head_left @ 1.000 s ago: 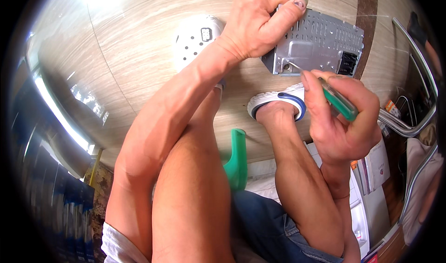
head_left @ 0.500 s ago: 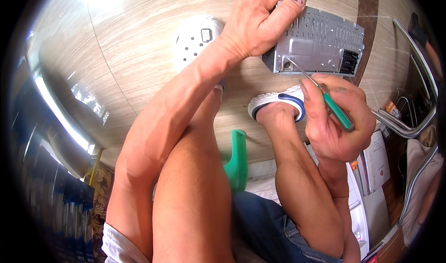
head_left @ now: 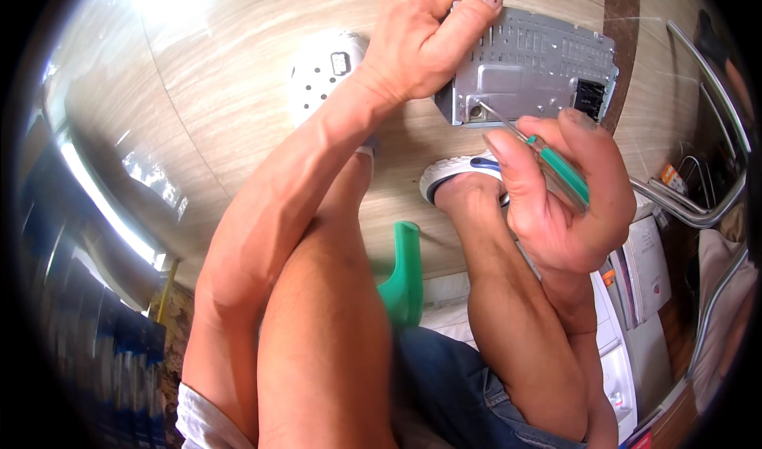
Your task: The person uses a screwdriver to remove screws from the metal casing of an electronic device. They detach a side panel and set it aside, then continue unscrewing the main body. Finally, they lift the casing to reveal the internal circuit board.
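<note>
A flat silver metal box [head_left: 520, 80] with rows of slots and a black connector block at its right end rests on the tiled floor. My left hand [head_left: 421, 44] is closed over its far left corner, thumb on top; the fingers underneath are hidden. Between the fingers of my right hand [head_left: 567, 199] is a screwdriver [head_left: 562, 173] with a green and clear handle. Its thin shaft slants up to the left, and the tip is at a round recess in the box's near left corner. Whether the tip touches a screw cannot be made out.
My feet, in white clogs [head_left: 321, 72], are on the floor just short of the box. A green plastic piece [head_left: 406, 270] shows between my legs. On the right are bent chrome tubes [head_left: 706, 217] and a white drawer unit [head_left: 615, 369]; dark blue items line the left.
My hands, the box and the screwdriver sit slightly further left in the picture. The right fingers have shifted around the handle, with the forefinger more raised. The tip stays at the same recess.
</note>
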The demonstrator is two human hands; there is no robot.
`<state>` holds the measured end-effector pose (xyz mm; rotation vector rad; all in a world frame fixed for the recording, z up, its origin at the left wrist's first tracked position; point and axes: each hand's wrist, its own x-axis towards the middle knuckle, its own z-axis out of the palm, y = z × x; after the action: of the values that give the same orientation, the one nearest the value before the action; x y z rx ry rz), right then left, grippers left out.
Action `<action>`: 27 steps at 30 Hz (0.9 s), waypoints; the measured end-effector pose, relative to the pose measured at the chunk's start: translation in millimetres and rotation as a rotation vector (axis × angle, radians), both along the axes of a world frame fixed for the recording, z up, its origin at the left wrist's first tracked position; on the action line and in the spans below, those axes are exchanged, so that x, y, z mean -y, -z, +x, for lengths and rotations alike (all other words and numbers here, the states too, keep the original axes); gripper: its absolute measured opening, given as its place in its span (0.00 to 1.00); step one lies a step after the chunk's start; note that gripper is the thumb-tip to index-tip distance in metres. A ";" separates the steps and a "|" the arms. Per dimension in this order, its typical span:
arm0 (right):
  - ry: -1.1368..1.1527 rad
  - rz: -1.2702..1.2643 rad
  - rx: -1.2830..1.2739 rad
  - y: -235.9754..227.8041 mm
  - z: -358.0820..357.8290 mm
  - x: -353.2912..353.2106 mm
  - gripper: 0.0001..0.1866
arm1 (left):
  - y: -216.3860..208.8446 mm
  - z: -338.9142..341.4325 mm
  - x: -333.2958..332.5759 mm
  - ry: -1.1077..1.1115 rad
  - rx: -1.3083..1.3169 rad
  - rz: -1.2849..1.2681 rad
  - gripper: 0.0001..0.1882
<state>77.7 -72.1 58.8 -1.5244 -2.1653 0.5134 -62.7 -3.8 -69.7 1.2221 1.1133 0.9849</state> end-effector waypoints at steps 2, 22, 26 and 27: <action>0.064 -0.008 -0.105 4.2 3.4 -1.7 0.24 | 0.4 1.1 -0.2 -0.048 0.001 0.006 0.25; 0.019 -0.044 -0.171 47.3 6.7 -3.2 0.22 | -0.5 1.2 2.8 -0.065 -0.011 -0.049 0.23; 0.012 -0.029 -0.141 49.3 5.4 -2.2 0.22 | 1.8 0.3 3.8 -0.050 -0.045 -0.046 0.23; -0.012 0.017 -0.097 50.1 4.9 -2.7 0.22 | 2.2 0.6 4.3 -0.058 -0.029 -0.038 0.23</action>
<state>82.6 -69.3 8.7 -1.4478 -2.1009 0.5604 -62.1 -8.1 -72.0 1.1820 1.1906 0.9881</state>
